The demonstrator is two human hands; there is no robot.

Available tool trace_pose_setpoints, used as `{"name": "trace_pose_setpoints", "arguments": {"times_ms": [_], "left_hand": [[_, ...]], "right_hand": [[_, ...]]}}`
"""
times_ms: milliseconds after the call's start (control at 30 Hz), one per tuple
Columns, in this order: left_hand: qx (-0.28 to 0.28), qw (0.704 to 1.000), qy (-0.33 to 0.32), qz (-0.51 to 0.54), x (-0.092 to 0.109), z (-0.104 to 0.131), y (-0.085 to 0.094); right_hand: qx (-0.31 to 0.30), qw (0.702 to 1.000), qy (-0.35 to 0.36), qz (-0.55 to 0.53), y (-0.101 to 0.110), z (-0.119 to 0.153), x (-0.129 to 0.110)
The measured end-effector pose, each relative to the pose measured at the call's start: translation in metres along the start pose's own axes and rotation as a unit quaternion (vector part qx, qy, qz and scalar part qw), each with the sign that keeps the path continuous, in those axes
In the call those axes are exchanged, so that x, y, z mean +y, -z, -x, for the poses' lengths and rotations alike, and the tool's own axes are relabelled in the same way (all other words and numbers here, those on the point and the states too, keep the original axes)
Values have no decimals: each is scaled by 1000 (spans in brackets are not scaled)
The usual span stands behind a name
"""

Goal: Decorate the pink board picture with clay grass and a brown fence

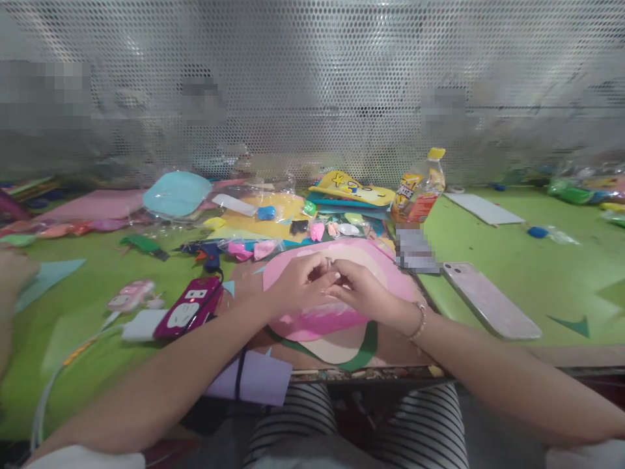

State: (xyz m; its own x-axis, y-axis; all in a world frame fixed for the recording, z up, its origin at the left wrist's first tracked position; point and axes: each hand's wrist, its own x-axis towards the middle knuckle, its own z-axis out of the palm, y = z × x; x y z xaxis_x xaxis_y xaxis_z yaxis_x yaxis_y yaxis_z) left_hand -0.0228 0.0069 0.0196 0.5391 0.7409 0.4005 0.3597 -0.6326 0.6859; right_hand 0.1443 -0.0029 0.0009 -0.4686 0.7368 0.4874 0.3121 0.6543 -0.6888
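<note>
My left hand (303,283) and my right hand (362,291) meet at the fingertips above a pink foam piece (288,326). Both have curled fingers pinched together around something small that I cannot make out. Beneath the pink piece lie a cream shape (336,348) and a dark green one (368,345), partly covered. Small bags of clay, among them a pink lump (317,230) and a black lump (299,227), lie just behind the pink piece. A glue gun (208,255) rests to the left of these layers.
A magenta power strip (190,309) with a white plug and cable is at left. At right are a phone (491,299) and a bottle (420,192). A purple sheet (261,378) overhangs the front edge. Another person's hand (17,270) is at far left. Perforated metal (312,85) stands behind.
</note>
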Motion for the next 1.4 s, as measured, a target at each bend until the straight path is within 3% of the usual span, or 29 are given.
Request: {"name": "trace_pose_setpoints", "arguments": {"times_ms": [300, 500, 733, 933, 1400], "left_hand": [[-9, 1000, -19, 18, -1, 1, 1], [-34, 998, -27, 39, -1, 2, 3], [-40, 997, -34, 63, 0, 1, 4], [-33, 995, -25, 87, -3, 1, 1], [-46, 989, -7, 140, 2, -1, 2]], "right_hand": [[-8, 1000, -17, -24, 5, 2, -2], [-39, 994, -21, -96, 7, 5, -6], [-37, 994, -23, -101, 7, 4, -7], [2, 1000, -21, -22, 7, 4, -7], [-30, 993, -38, -110, 6, 5, -9]]}}
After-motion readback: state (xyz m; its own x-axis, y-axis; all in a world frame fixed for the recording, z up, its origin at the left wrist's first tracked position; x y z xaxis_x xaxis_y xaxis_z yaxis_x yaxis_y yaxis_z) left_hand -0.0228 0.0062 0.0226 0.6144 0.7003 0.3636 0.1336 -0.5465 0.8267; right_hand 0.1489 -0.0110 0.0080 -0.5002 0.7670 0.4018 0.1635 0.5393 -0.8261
